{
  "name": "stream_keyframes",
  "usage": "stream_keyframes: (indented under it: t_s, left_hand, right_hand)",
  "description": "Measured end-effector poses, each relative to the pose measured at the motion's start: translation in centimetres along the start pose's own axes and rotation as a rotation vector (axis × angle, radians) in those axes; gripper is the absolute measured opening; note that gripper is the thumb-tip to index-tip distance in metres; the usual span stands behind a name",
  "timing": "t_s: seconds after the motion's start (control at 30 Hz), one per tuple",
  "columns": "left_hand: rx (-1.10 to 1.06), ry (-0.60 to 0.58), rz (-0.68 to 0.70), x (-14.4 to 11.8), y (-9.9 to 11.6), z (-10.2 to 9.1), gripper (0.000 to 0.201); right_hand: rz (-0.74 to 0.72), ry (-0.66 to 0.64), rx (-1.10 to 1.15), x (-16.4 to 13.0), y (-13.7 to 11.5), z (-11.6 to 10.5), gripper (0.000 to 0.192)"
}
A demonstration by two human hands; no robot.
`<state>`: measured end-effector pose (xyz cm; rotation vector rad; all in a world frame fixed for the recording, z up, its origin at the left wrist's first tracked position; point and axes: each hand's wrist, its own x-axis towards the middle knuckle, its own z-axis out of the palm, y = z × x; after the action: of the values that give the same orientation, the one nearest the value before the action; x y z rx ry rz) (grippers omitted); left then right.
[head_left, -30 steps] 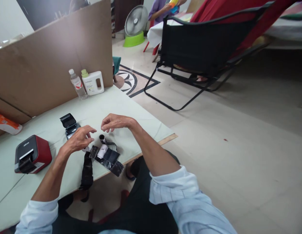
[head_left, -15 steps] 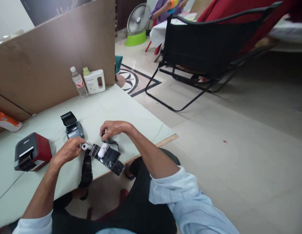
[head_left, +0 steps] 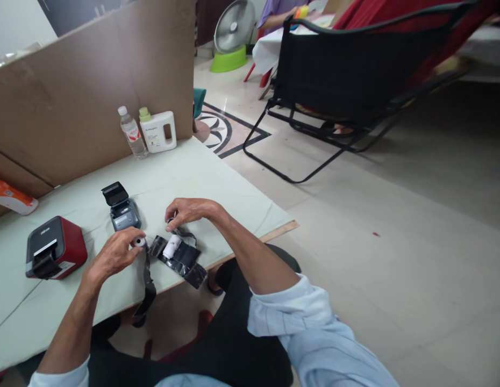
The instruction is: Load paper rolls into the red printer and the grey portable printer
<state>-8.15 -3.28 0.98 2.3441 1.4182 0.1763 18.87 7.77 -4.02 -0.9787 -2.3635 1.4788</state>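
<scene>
At the desk's near edge the left hand grips a small white roll trailing black ribbon, the right hand pinches a half-hidden dark spool, beyond them an open grey printer.

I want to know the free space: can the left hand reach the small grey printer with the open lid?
Probably yes. The left hand, holding a small white roll, sits just in front of the grey printer, with only bare table between them.

Soft daylight, faint shadows, warped edges
</scene>
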Motion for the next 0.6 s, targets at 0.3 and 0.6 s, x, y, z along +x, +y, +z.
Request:
stream_keyframes:
  t_s: [0.3, 0.6]
  left_hand:
    - [0.007, 0.07, -0.007, -2.1, -1.7, -0.3, 0.04]
    - [0.101, 0.062, 0.158, -1.2, 1.2, 0.6, 0.04]
  right_hand:
    - [-0.166, 0.044, 0.074, 0.8, -0.4, 1.5, 0.038]
    - [-0.077, -0.019, -0.052, 0.9, -1.1, 2.4, 0.039]
